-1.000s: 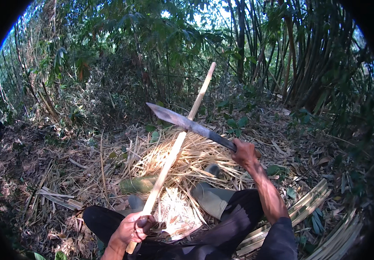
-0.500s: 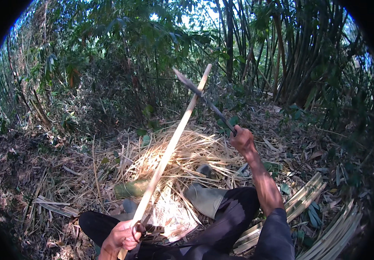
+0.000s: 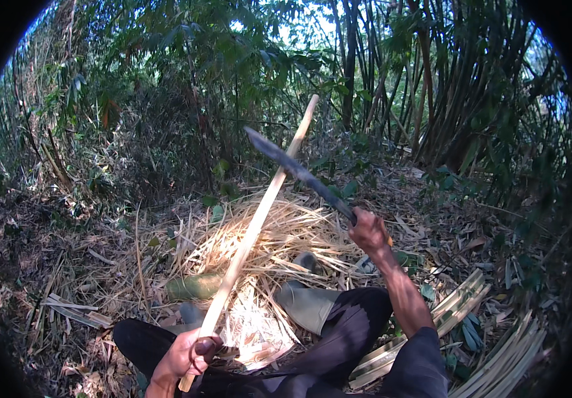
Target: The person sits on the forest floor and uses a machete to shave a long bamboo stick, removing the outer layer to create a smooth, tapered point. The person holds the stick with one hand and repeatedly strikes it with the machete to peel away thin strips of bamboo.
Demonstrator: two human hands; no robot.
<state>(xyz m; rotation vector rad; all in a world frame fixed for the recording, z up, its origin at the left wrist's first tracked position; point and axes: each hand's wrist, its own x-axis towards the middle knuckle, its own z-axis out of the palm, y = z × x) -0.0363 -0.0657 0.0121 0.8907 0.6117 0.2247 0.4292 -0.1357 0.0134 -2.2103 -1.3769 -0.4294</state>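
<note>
My left hand (image 3: pixel 190 355) is closed around the lower end of a long pale bamboo strip (image 3: pixel 254 227), which slants up and away to the right. In my right hand (image 3: pixel 369 232) is the handle of a machete (image 3: pixel 306 178); the fingers are wrapped round it. The dark blade crosses the upper part of the strip, its tip pointing up and left. Whether the edge touches the strip I cannot tell. Beneath the strip lies a heap of thin bamboo shavings (image 3: pixel 299 229), and a green bamboo section (image 3: pixel 193 286) rests at its near left.
My bent legs in dark trousers (image 3: pixel 339 331) and boots (image 3: pixel 306 306) frame the near ground. Split bamboo strips (image 3: pixel 458 302) lie at the right, with a bundle of thinner ones (image 3: pixel 508 355) beyond. Some short pieces (image 3: pixel 77 310) lie left. Bamboo clumps (image 3: pixel 458 126) stand behind.
The machete has slid down along the strip toward me, and my right hand has come lower. My left hand still grips the strip's near end.
</note>
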